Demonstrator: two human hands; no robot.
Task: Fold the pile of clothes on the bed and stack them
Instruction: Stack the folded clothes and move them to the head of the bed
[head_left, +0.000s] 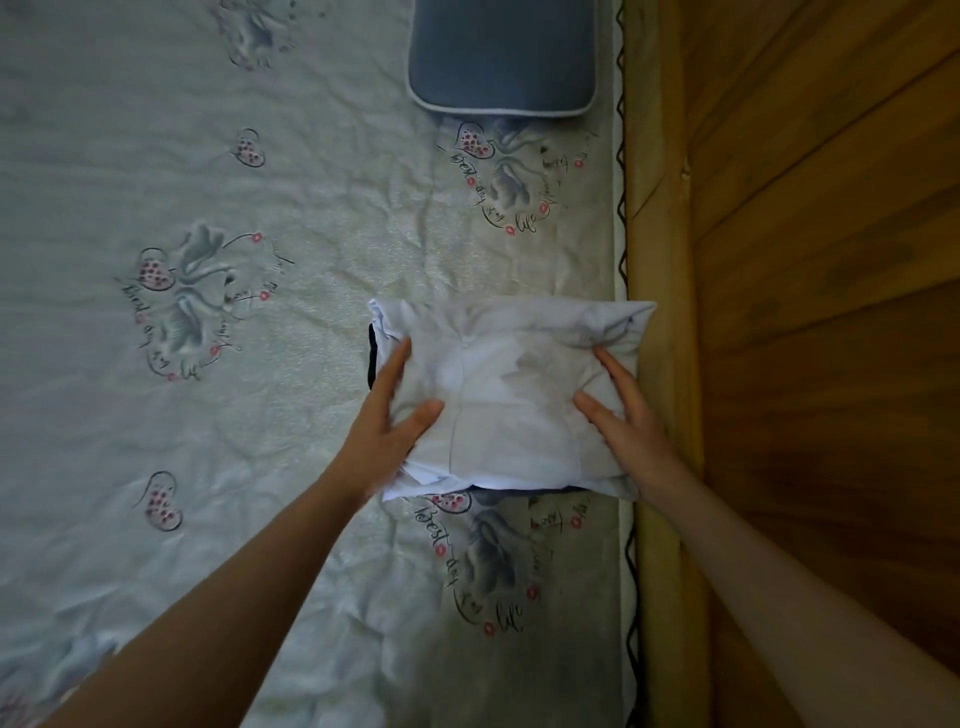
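Observation:
A folded white garment (511, 384) lies on top of a small stack near the bed's right edge. A dark garment (372, 358) peeks out beneath it at the left side and along the near edge. My left hand (392, 415) lies flat on the white garment's left side, fingers straight and thumb spread over the cloth. On the right side my right hand (621, 410) presses down with straight fingers. Neither hand grips the cloth.
The bed (260, 182) wears a pale sheet printed with flowers and hearts. A blue pillow (501, 54) lies at the far end. A wooden bed rail (660, 364) and a wooden wall (831, 312) run along the right.

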